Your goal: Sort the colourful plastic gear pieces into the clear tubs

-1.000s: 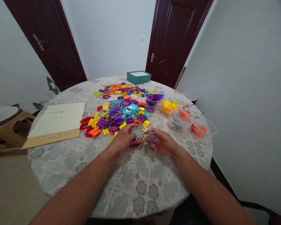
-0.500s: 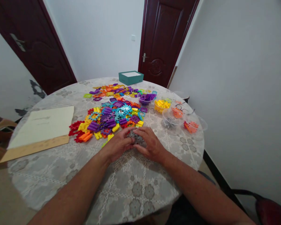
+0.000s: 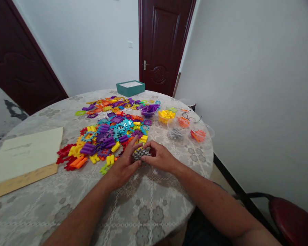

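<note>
Chunk of grey toothed pieces (image 3: 138,154) being held between two bare hands, just over the near edge of a big colourful pile.
The left end is gripped by the left hand (image 3: 123,164), index finger stuck out past it, and the right end is pinched by the right hand (image 3: 160,158); how the pieces are joined can't really be made out, as fingers cover part. Just beyond and left of the hands, a mixed pile (image 3: 107,136) is spread, purple, turquoise, yellow and red. Off to the right of the hands, loose grey bits are kept in a clear tub (image 3: 171,125), with yellow pieces (image 3: 166,115) tubbed farther out. Well left of the hands, a pale sheet (image 3: 30,150) is laid on the patterned tablecloth (image 3: 125,208); far ahead, a green box (image 3: 130,90) is parked.
</note>
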Action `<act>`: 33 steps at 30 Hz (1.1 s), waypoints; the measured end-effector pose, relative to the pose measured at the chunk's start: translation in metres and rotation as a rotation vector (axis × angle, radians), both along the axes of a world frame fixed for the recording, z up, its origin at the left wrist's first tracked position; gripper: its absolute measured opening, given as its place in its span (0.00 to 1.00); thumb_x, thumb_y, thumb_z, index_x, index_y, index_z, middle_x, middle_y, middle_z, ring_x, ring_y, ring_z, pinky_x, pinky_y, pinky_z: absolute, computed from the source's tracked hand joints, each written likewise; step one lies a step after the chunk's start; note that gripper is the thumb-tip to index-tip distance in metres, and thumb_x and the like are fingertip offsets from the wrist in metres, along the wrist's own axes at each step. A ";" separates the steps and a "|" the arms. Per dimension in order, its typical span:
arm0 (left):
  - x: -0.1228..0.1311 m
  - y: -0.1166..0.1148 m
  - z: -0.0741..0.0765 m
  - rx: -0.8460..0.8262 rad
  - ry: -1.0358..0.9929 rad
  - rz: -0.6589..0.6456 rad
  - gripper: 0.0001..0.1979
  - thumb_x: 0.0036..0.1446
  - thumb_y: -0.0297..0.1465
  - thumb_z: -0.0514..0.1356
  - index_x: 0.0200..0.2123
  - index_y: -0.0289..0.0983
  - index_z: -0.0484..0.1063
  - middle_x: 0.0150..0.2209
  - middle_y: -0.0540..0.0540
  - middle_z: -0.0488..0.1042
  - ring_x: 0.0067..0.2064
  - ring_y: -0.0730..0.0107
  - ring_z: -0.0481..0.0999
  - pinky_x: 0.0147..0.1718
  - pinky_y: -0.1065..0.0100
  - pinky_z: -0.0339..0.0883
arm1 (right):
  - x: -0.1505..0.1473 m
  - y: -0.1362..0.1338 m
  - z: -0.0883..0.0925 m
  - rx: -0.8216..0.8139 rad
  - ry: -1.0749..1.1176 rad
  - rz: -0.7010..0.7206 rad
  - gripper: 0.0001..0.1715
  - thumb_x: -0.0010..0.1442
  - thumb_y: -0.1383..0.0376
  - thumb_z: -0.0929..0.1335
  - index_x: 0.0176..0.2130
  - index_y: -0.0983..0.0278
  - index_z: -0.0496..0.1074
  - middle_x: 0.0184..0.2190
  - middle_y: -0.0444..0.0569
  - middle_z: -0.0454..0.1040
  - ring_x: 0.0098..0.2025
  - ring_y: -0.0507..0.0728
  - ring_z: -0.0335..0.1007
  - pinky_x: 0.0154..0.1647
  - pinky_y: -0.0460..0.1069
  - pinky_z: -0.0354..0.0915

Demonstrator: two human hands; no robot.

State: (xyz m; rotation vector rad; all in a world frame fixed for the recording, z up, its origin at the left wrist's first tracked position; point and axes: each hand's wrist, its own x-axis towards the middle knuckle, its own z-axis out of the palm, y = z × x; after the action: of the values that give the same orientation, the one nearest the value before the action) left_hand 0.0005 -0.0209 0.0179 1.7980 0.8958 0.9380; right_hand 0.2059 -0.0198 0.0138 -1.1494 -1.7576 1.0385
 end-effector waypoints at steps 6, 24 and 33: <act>0.005 0.000 0.007 -0.240 -0.205 0.112 0.40 0.62 0.40 0.65 0.72 0.46 0.53 0.64 0.36 0.68 0.50 0.56 0.82 0.44 0.54 0.81 | 0.048 0.017 0.036 0.315 -0.180 -0.339 0.20 0.63 0.59 0.71 0.53 0.59 0.69 0.39 0.46 0.75 0.34 0.54 0.70 0.37 0.49 0.66; -0.024 0.018 0.013 0.269 0.311 0.589 0.17 0.65 0.40 0.58 0.50 0.39 0.78 0.46 0.43 0.83 0.44 0.58 0.82 0.48 0.60 0.74 | 0.127 0.051 0.027 0.552 -0.845 -0.747 0.17 0.66 0.65 0.65 0.52 0.65 0.76 0.47 0.60 0.74 0.51 0.66 0.68 0.57 0.58 0.65; -0.026 0.024 -0.005 0.391 0.467 0.503 0.13 0.67 0.33 0.55 0.49 0.37 0.77 0.48 0.40 0.82 0.50 0.56 0.80 0.53 0.57 0.70 | 0.042 0.013 0.009 0.596 -0.535 -0.144 0.15 0.68 0.69 0.63 0.51 0.62 0.74 0.45 0.56 0.75 0.50 0.62 0.71 0.55 0.58 0.68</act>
State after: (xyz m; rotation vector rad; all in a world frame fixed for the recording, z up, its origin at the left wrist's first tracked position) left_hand -0.0253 0.0033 0.0134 2.2263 1.6014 1.0727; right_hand 0.2476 -0.0068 0.0224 -1.1920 -2.1440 0.0781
